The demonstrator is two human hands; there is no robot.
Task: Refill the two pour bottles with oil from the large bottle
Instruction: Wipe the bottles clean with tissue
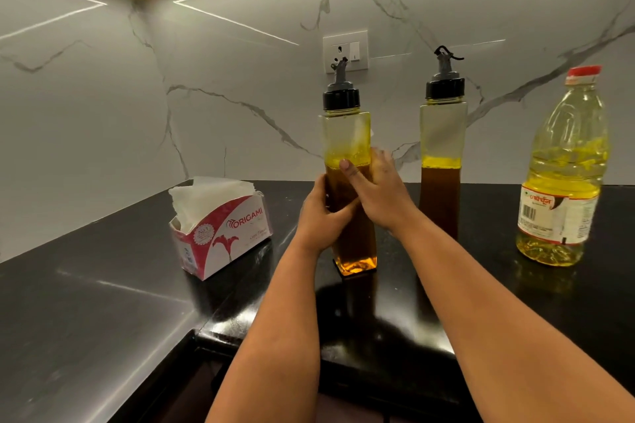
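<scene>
Two tall square pour bottles with black spout caps stand on the black counter. Both my hands hold the nearer pour bottle (pixel 347 134) around its middle: my left hand (pixel 321 213) grips it from the left, my right hand (pixel 376 192) wraps it from the right with the thumb across the front. Oil fills it to about mid-height. The second pour bottle (pixel 441 161) stands untouched to the right, with oil to a similar level. The large oil bottle (pixel 563 175), clear plastic with a red cap on and roughly half full of pale yellow oil, stands at the far right.
A red-and-white tissue box (pixel 220 227) with tissues sticking out sits left of the bottles. A white wall socket (pixel 345 50) is behind the held bottle. The black counter (pixel 103 302) runs along the marble walls in an L shape, with its front edge near my forearms.
</scene>
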